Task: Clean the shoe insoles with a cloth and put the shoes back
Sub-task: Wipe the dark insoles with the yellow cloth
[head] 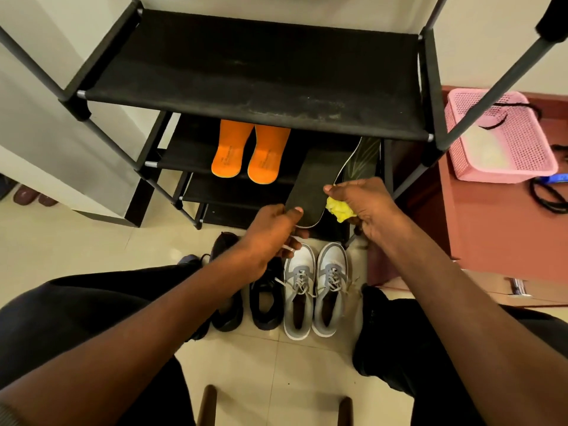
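My left hand [270,233] pinches the heel end of a black insole [316,182], which points away toward the shoe rack [252,72]. My right hand [365,204] holds a crumpled yellow cloth [338,209] just right of that insole. Two orange insoles [250,150] lie side by side on a lower shelf. A dark patterned insole [361,158] leans at the shelf's right end. On the floor below my hands stand a pair of grey-and-white sneakers [316,287] and a pair of black shoes [246,299] to their left.
A pink perforated basket [498,139] sits on a reddish-brown cabinet [479,229] to the right. Dark slippers [27,193] lie at the far left. My knees in dark trousers flank the shoes. Two chair legs [209,404] show at the bottom.
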`<state>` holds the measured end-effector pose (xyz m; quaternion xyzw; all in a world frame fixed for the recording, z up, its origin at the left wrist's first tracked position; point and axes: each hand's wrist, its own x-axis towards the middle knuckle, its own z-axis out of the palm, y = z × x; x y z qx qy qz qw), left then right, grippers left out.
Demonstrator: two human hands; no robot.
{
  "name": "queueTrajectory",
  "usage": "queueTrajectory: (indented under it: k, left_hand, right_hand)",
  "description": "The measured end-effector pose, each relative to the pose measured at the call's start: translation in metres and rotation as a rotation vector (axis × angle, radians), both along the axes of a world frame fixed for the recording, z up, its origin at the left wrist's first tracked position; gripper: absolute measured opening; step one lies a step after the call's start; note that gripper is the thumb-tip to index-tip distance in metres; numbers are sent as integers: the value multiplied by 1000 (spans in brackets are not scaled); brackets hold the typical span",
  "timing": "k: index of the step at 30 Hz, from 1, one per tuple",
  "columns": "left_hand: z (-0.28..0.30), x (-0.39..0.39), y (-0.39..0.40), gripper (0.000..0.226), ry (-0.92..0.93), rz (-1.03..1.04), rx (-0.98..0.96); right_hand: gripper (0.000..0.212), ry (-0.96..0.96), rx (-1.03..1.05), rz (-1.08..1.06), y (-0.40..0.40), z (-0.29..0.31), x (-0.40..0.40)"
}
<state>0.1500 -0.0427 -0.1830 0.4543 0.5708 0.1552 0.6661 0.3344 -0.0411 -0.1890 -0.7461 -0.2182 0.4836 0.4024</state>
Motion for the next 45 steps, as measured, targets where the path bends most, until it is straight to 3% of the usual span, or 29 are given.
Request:
queueTrajectory:
  k: [6, 13, 16, 23, 30, 35, 38, 45]
  left_hand:
    - [-12, 15, 7, 18, -104, 182, -22]
    - [-16, 59, 41, 18, -167, 324, 1]
    - [-24, 71, 58, 8, -155, 383, 2]
    - [-42, 65, 69, 13, -177, 460, -116]
    - [-43, 61, 65, 21, -161, 380, -156]
    - [-46, 53, 66, 21, -142, 347, -167]
    - [-46, 52, 71, 13, -150, 366, -155]
    - [-42, 60, 61, 26, -303, 495, -307]
  right_hand:
    - [18, -136, 81, -34, 14, -14, -5]
    - [13, -135, 20, 48, -1, -13, 5]
    - [13, -66, -32, 55, -8, -13, 9]
    - [36, 281, -117, -177, -13, -32, 27]
    - [20, 381, -208, -296, -10, -46, 24]
    - [28, 392, -170, -380, -3, -51, 28]
    - [30, 374, -177, -422, 1, -53, 27]
    - [13, 383, -215, -474, -1, -47, 20]
